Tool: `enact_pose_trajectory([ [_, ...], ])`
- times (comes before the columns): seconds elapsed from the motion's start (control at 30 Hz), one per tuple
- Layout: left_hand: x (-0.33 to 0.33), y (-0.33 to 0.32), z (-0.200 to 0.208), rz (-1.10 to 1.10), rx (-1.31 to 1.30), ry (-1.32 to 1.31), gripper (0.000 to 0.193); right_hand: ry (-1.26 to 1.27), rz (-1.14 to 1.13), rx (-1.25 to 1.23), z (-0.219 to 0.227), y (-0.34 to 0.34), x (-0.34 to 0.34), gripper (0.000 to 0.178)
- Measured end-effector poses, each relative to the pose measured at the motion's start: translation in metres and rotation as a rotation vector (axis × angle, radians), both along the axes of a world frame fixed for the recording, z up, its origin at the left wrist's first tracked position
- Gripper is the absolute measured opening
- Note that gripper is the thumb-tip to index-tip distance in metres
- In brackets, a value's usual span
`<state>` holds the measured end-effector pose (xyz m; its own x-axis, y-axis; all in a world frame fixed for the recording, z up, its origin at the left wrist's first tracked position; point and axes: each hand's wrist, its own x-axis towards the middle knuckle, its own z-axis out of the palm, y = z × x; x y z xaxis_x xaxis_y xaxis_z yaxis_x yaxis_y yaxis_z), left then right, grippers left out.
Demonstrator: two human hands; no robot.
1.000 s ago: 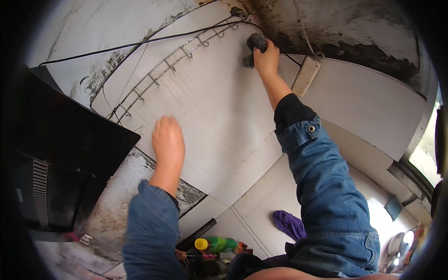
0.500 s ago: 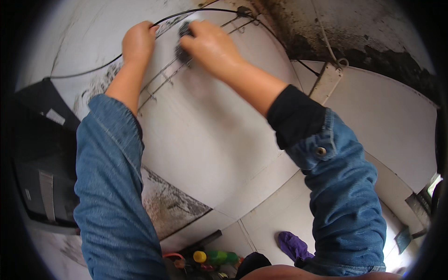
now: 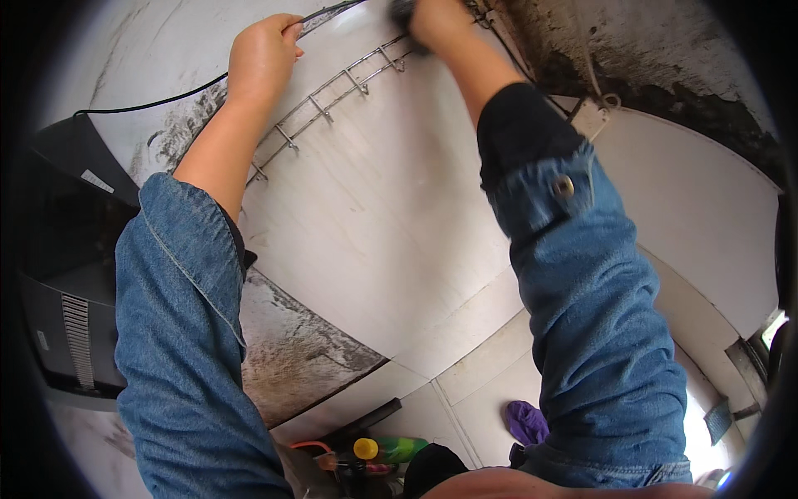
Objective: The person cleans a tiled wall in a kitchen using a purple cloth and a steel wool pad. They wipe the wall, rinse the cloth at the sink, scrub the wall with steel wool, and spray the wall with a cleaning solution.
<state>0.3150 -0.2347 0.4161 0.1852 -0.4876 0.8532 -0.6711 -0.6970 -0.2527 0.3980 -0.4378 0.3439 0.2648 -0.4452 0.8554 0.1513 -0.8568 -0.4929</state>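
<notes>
High on the white wall panel (image 3: pixel 357 224), my left hand (image 3: pixel 259 60) is closed round a thin black cable (image 3: pixel 179 96), holding it against the wall. My right hand (image 3: pixel 442 25), blurred and partly cut off by the upper edge, grips a dark grey scouring pad (image 3: pixel 403 13) near the same cable. Below both hands a metal wire hook rack (image 3: pixel 342 90) runs slantwise along the wall, with several small hooks. The lower left end of the rack passes behind my left forearm.
At the left stands a black boxy appliance (image 3: pixel 75 274) with a vent. Black stains mark the wall corner at upper right. On the floor lie a purple cloth-like thing (image 3: pixel 526 422) and a green bottle with a yellow cap (image 3: pixel 399 450). A white panel (image 3: pixel 690 200) juts out at right.
My right hand has moved up and to the right with the scouring pad, uncovering the rack's middle. My left hand has risen slightly, still on the cable.
</notes>
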Motion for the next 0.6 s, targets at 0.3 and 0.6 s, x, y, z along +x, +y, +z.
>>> enact_pose_trajectory([
  [0.3, 0.011, -0.003, -0.006, 0.068, 0.006, -0.05, 0.021, -0.194, 0.022, 0.274, -0.026, -0.068, 0.005, 0.027],
  [0.6, 0.019, -0.014, -0.013, 0.152, -0.021, -0.037, 0.021, -0.06, 0.082, 0.092, -0.03, -0.082, 0.041, 0.019],
])
